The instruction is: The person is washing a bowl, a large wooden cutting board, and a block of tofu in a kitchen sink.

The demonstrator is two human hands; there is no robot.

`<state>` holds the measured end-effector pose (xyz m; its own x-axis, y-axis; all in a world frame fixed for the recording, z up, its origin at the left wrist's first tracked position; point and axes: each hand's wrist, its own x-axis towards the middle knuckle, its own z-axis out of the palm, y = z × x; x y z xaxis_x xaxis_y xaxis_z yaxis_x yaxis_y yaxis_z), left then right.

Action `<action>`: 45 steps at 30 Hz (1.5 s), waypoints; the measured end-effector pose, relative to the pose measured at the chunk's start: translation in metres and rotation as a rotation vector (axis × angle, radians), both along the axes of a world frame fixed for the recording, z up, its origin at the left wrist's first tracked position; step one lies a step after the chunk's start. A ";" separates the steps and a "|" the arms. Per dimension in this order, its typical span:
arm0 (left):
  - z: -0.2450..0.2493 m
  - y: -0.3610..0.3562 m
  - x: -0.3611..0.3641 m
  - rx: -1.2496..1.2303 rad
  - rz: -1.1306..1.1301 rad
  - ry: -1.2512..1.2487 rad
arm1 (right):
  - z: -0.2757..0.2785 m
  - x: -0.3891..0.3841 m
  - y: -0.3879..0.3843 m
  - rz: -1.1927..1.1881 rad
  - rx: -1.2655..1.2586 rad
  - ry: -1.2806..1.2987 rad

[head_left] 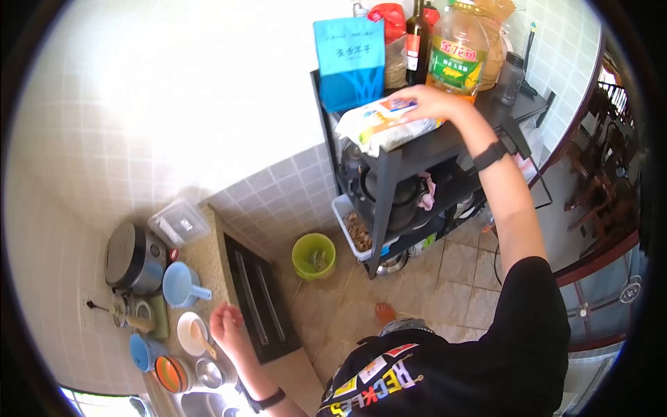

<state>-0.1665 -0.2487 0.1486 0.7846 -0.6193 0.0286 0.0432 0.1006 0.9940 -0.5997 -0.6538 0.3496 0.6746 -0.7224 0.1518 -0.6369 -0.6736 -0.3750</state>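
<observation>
My right hand (429, 104) grips the end of a white and orange soft pack of wipes (379, 125), which lies at the front corner of the black shelf's top. Just behind the pack stand a blue pouch (351, 66) and a large bottle of cooking oil (455, 59). Over by the counter, my left hand (228, 326) hangs in the air with loosely bent fingers and nothing visible in them. Closest to it are a white bowl (189, 325) with a wooden-handled utensil and a light blue ladle-like cup (182, 285).
A black rack (385, 208) holds pans on its lower shelves. On the tiled floor stands a green bin (313, 256). The counter (217, 267) carries a rice cooker (135, 257), a clear plastic box (179, 222), an orange bowl (170, 374) and a sink (198, 402).
</observation>
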 end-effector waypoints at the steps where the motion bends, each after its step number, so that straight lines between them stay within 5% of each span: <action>1: 0.020 -0.039 -0.004 -0.043 0.005 -0.020 | -0.010 0.001 -0.012 0.031 0.053 -0.037; 3: 0.052 -0.100 -0.026 -0.110 -0.002 -0.111 | -0.014 0.003 -0.009 0.043 -0.068 -0.017; 5: 0.101 -0.190 -0.090 -0.236 -0.238 -0.184 | -0.024 -0.001 -0.013 0.069 -0.169 -0.036; 9: 0.142 -0.262 -0.164 -0.216 -0.478 -0.423 | -0.024 0.001 -0.001 0.075 -0.256 -0.054; 11: 0.162 -0.316 -0.215 -0.277 -0.654 -0.906 | -0.031 -0.004 0.002 0.094 -0.368 -0.127; 12: 0.161 -0.326 -0.221 -0.320 -0.683 -0.935 | -0.030 -0.006 0.000 0.124 -0.414 -0.133; 16: 0.161 -0.366 -0.246 -0.275 -0.750 -1.246 | -0.016 -0.017 -0.004 0.072 -0.152 -0.060; 20: 0.159 -0.380 -0.240 0.060 -0.941 -1.019 | -0.021 -0.010 -0.029 0.115 -0.226 -0.207; 23: 0.157 -0.386 -0.237 -0.010 -0.925 -1.036 | 0.005 0.003 -0.030 -0.091 0.053 -0.111; 29: 0.163 -0.385 -0.236 -0.236 -0.840 -0.768 | -0.006 0.015 -0.050 -0.084 -0.157 -0.355; 30: 0.167 -0.386 -0.238 -0.318 -0.663 -0.874 | -0.005 0.017 -0.048 -0.137 -0.194 -0.408; 33: 0.185 -0.385 -0.241 -0.459 -0.630 -1.050 | -0.011 0.016 -0.054 -0.173 -0.173 -0.498; 35: 0.189 -0.393 -0.243 -0.496 -0.714 -1.118 | -0.014 0.014 -0.060 -0.146 -0.152 -0.532; 37: 0.188 -0.398 -0.247 -0.315 -1.032 -1.245 | -0.016 0.012 -0.063 -0.115 -0.134 -0.566; 41: 0.189 -0.403 -0.246 -0.181 -1.067 -1.423 | -0.016 0.007 -0.056 -0.085 -0.145 -0.506; 43: 0.188 -0.400 -0.245 -0.193 -1.052 -1.267 | -0.013 0.004 -0.046 -0.081 -0.097 -0.509; 45: 0.186 -0.399 -0.241 -0.206 -1.035 -1.119 | -0.014 0.002 -0.034 -0.182 -0.580 -0.522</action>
<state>-0.4071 -0.6476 0.3347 -0.4541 -0.7736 0.4420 -0.5566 0.6336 0.5373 -0.5975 -0.6878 0.3360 0.2921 -0.5233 0.8005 -0.5947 -0.7549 -0.2765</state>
